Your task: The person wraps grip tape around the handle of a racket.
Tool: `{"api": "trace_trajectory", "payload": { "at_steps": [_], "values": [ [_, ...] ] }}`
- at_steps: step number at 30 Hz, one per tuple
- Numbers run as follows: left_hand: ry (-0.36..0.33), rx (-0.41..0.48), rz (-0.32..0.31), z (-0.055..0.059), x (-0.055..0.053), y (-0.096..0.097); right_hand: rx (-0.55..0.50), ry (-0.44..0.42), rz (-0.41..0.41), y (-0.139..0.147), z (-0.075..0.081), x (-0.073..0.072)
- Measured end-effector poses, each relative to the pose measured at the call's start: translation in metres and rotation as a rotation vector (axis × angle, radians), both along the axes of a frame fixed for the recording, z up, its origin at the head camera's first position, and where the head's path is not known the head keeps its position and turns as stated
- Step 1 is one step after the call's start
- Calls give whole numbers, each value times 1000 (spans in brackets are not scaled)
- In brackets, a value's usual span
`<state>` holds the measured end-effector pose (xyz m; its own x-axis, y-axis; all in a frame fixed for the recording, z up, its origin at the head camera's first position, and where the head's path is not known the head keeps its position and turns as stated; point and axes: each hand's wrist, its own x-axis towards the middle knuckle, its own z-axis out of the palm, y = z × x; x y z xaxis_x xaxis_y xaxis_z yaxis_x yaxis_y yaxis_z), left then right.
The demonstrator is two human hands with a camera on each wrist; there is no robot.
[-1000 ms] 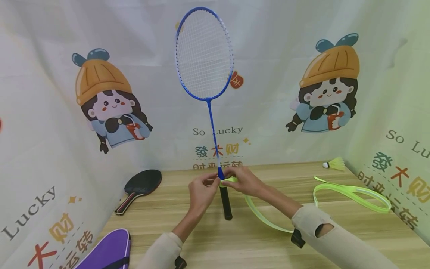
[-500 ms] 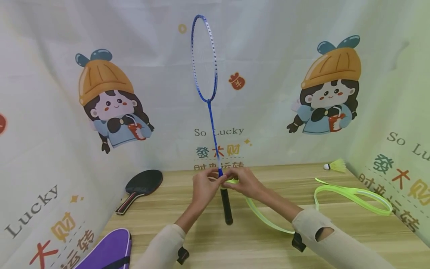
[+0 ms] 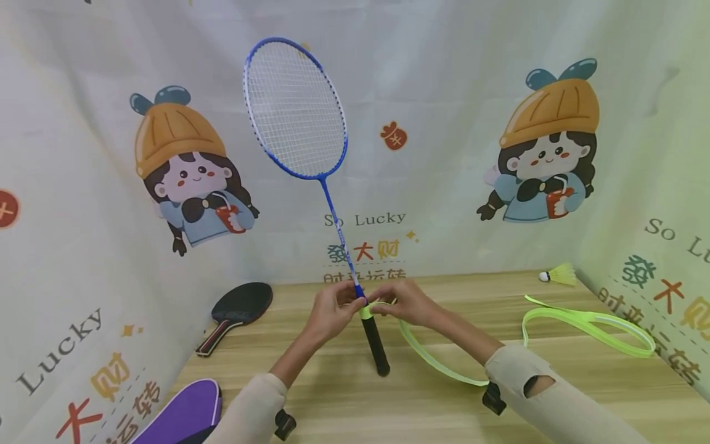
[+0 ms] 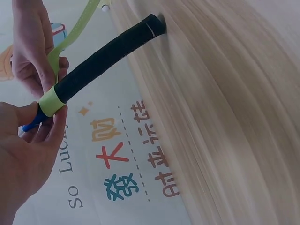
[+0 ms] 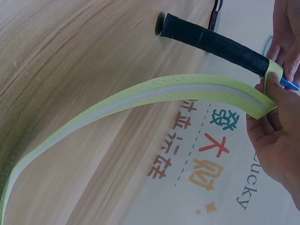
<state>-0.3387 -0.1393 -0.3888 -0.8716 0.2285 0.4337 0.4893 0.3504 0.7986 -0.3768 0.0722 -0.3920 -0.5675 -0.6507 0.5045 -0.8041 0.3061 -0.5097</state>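
A blue and white badminton racket (image 3: 296,108) is held upright, head tilted to the left, its black handle (image 3: 376,345) pointing down. My left hand (image 3: 331,311) pinches the blue cone just above the handle, as the left wrist view also shows. A yellow-green grip tape (image 5: 187,87) circles the top of the handle in a narrow band (image 4: 51,100). Its free length is pinched between the thumb and fingers of my right hand (image 3: 407,303), close beside the racket. From there the tape hangs in a curve down to the right, passing under the right forearm.
More yellow-green tape (image 3: 588,325) lies looped on the wooden table (image 3: 432,413) at the right. A yellow shuttlecock (image 3: 559,275) sits at the back right. On the left are a black table tennis bat (image 3: 242,303) and a purple case (image 3: 185,413).
The racket has turned about its shaft, first edge-on and now with its strings facing me again. Its head has tilted further left. Both hands stay at the top of the handle.
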Motion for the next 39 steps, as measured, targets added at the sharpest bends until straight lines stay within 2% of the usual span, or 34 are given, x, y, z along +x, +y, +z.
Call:
{"api": "trace_trajectory", "payload": {
  "at_steps": [5, 10, 14, 22, 25, 28, 34, 39],
  "values": [
    [-13, 52, -32, -3, 2, -1, 2, -3, 21, -2, 0, 3],
    [-20, 103, -44, -6, 3, 1, -5, -11, -20, -2, 0, 7],
    [2, 77, -2, -8, 5, 3, -17, -12, -64, -3, -3, 8],
    [17, 3, 127, -5, 6, 13, -87, -21, -123, -7, -8, 13],
    [8, -7, 179, -4, 5, 16, -104, -24, -136, -9, -10, 14],
    [-32, 11, 196, -4, 5, 15, -107, -44, -126, -9, -11, 15],
    [-117, 25, 144, 2, 5, 9, -66, -79, -68, -5, -10, 15],
    [-142, -2, 100, 6, 5, 6, -30, -83, -33, 0, -4, 16]
  ]
}}
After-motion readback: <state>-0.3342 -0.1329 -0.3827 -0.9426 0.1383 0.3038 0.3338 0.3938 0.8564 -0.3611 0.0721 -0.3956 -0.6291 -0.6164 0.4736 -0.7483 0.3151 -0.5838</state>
